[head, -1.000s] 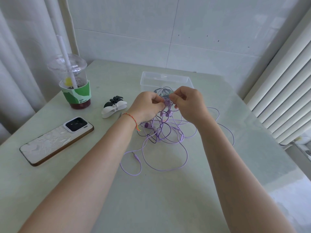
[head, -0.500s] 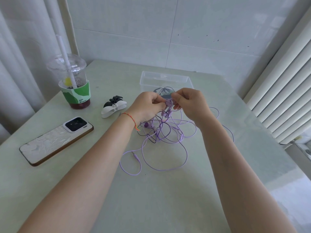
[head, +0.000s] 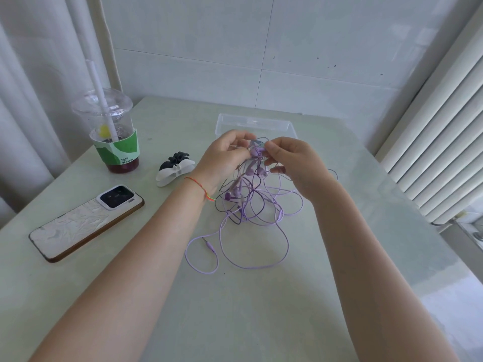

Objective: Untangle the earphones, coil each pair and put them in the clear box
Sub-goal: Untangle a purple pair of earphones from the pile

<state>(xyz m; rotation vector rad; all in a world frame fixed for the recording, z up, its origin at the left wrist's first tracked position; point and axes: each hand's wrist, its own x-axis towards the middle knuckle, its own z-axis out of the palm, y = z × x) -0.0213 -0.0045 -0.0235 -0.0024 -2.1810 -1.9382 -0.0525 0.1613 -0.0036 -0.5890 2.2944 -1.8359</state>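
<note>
Both grips, left hand (head: 224,159) and right hand (head: 292,163), pinch tangled purple earphones (head: 251,205); clear box (head: 254,124) just beyond, contents hidden.

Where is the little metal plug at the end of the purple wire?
The plug lies on the table between the two forearms, nearer the left one, below the earphone tangle.

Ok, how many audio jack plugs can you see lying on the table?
1: a jack plug lies on the table at the near left edge of the tangle of earphones. Others may be hidden inside it.
</note>
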